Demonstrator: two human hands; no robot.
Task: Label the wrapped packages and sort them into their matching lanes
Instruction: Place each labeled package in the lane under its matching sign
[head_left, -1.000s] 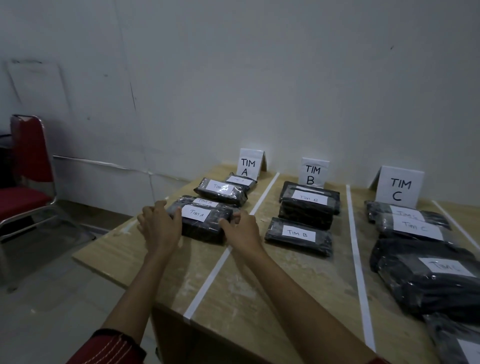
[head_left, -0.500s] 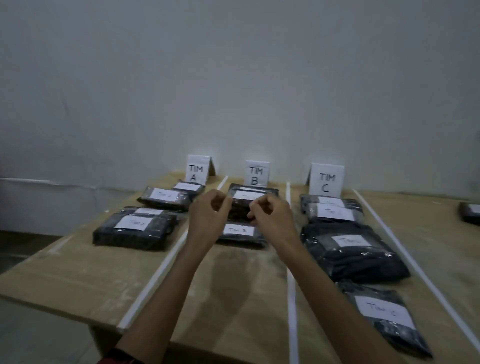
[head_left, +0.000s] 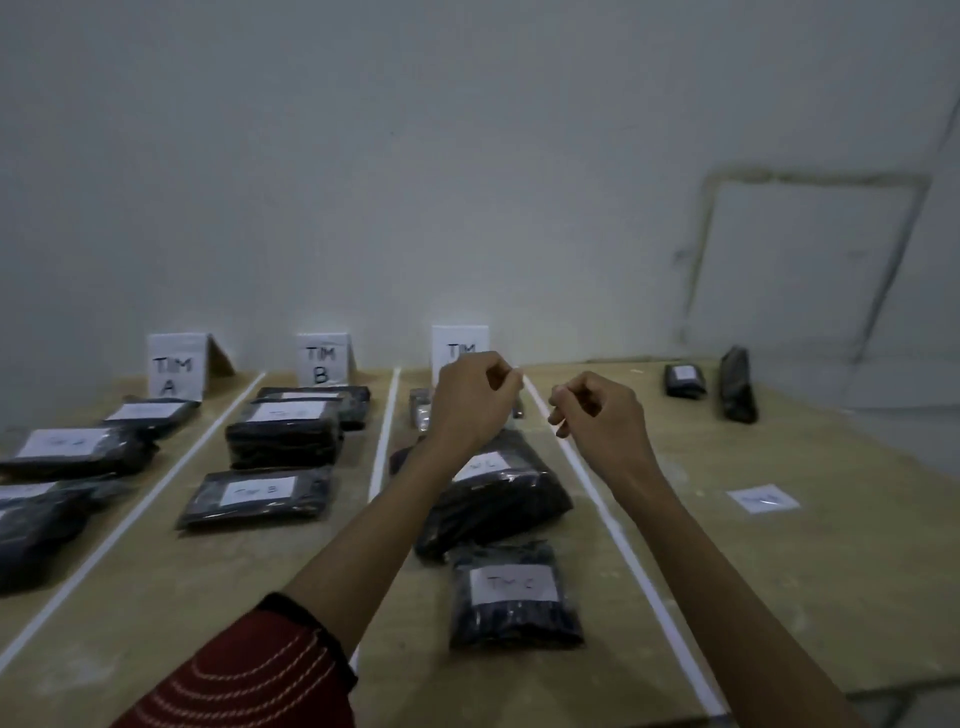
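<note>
Both hands curled, empty, mid-frame above the tan wooden counter (head_left: 779, 597).
Left hand (head_left: 470, 402) and right hand (head_left: 602, 421) hold fingers loosely bent; black wrapped packages (head_left: 514, 592) fill taped lanes, right side mostly bare.

Labelled packages (head_left: 262, 494) in taped lanes, hands (head_left: 475, 402) raised

Three lane signs (head_left: 175, 365), four tape lines (head_left: 383, 431), one loose label (head_left: 762, 499).

We face a plain, pale grey wall (head_left: 467, 156) under dim, even light. At its right side we see a rectangular outline (head_left: 810, 260) of dark, stained lines. A light wooden table (head_left: 779, 597) stands against the wall; its surface is scuffed, with pale worn patches.
</note>
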